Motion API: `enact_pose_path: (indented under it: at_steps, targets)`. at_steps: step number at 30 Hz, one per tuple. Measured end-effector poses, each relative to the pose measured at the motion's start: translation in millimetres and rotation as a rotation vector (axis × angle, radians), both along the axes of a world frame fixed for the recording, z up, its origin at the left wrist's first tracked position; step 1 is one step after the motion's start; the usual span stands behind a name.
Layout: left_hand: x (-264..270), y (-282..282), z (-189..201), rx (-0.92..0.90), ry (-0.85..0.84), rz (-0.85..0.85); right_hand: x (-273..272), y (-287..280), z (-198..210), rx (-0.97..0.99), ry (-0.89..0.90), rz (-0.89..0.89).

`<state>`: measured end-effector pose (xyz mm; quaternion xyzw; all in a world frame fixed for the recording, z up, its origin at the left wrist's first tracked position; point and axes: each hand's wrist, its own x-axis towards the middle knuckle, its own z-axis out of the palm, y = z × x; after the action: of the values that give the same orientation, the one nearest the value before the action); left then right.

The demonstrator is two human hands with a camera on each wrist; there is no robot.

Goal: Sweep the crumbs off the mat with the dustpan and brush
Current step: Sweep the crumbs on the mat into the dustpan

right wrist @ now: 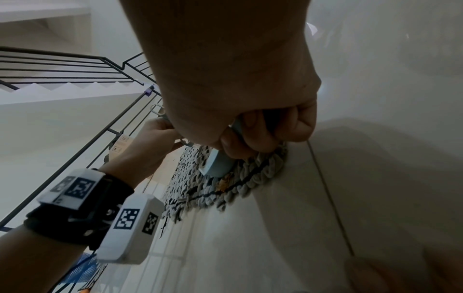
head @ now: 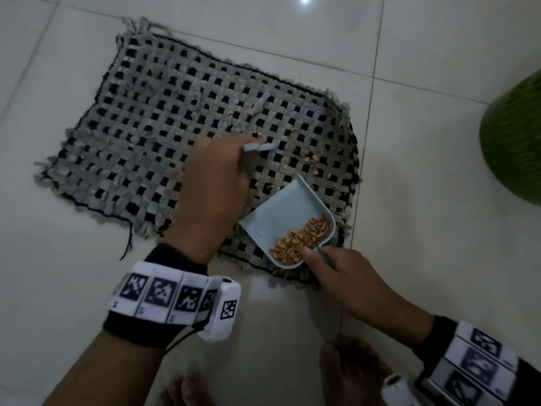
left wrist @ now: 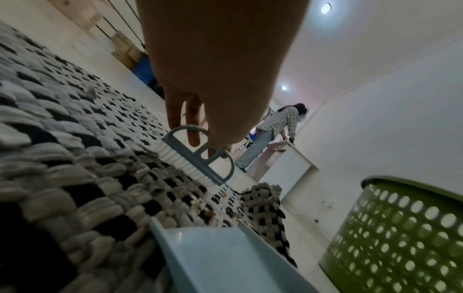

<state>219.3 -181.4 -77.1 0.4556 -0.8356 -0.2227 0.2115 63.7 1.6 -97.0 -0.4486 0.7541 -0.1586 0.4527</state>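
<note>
A grey and black woven mat [head: 152, 127] lies on the tiled floor. My left hand [head: 213, 183] grips a small pale blue brush [left wrist: 198, 158] by its looped handle, white bristles down on the mat's right part; in the head view only the brush [head: 260, 147] handle's tip shows past the fingers. My right hand [head: 336, 271] grips the short handle of a pale blue dustpan [head: 288, 212] tilted on the mat's near right corner, with a heap of orange-brown crumbs [head: 301, 240] at its back. Loose crumbs [head: 313, 162] lie on the mat beyond the pan's lip.
A green perforated basket [head: 515, 142] stands on the floor right of the mat; it also fills the lower right of the left wrist view as the basket [left wrist: 400, 237]. My bare feet [head: 351, 373] are near the bottom edge. A person [left wrist: 273, 130] bends over a white cabinet far off.
</note>
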Motion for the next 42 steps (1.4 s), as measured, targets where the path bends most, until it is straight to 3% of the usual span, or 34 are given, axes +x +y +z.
enact_pose_path:
  at_steps: [7, 14, 19, 25, 28, 31, 35, 42]
  targets:
    - [7.2, 53.1, 5.6, 0.078, -0.001, -0.022, -0.2, -0.1, 1.0, -0.002, 0.03, 0.027]
    - [17.7, 27.6, 12.1, -0.028, -0.116, 0.174, -5.8, 3.8, 5.7, 0.02, 0.065, 0.028]
    - [5.0, 56.3, 7.0, -0.024, -0.251, 0.065, -8.3, 10.0, 5.1, 0.024, 0.09, 0.019]
    - [-5.1, 107.5, 8.4, -0.034, -0.278, -0.243, -12.9, 10.4, 4.2, 0.032, 0.088, 0.045]
    - [-4.0, 109.8, 13.5, -0.06, -0.209, -0.223, -17.2, 7.8, 6.1, 0.05, 0.086, 0.081]
    - [1.6, 99.0, 20.9, -0.027, -0.116, -0.08, -25.8, 5.0, 7.1, 0.072, 0.088, 0.117]
    - [8.8, 89.1, 18.8, 0.025, -0.139, 0.021, -40.8, 2.3, 11.8, 0.099, 0.081, 0.146]
    - [-4.5, 120.8, 5.8, 0.055, -0.215, -0.174, -56.9, 1.4, 20.0, 0.167, 0.077, 0.192]
